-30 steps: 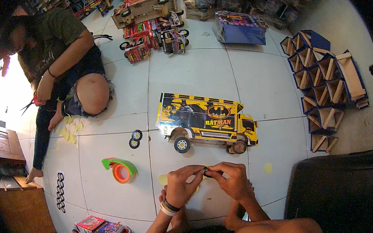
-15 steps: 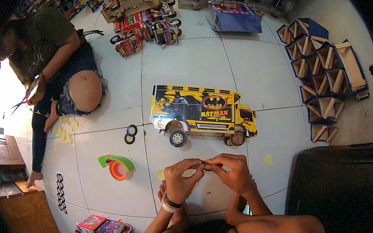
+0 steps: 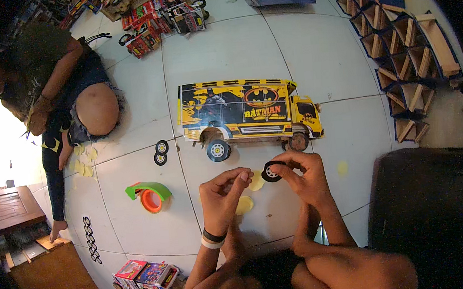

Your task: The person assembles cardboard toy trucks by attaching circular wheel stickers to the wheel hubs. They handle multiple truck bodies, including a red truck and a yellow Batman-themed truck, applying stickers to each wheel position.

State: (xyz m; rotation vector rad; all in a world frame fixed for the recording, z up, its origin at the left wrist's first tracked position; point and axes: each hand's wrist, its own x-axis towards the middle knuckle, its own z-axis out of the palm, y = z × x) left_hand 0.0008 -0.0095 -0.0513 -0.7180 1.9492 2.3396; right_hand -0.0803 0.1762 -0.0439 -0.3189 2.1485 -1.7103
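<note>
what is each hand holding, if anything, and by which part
The right hand holds a black wheel-print disc by its right edge; whether the left hand holds anything cannot be told.

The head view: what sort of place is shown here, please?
Probably a small toy-making workshop: a yellow-and-black toy truck stands on the tiled floor, the right hand holds a black wheel, and more toy vehicles are grouped farther away.
</note>
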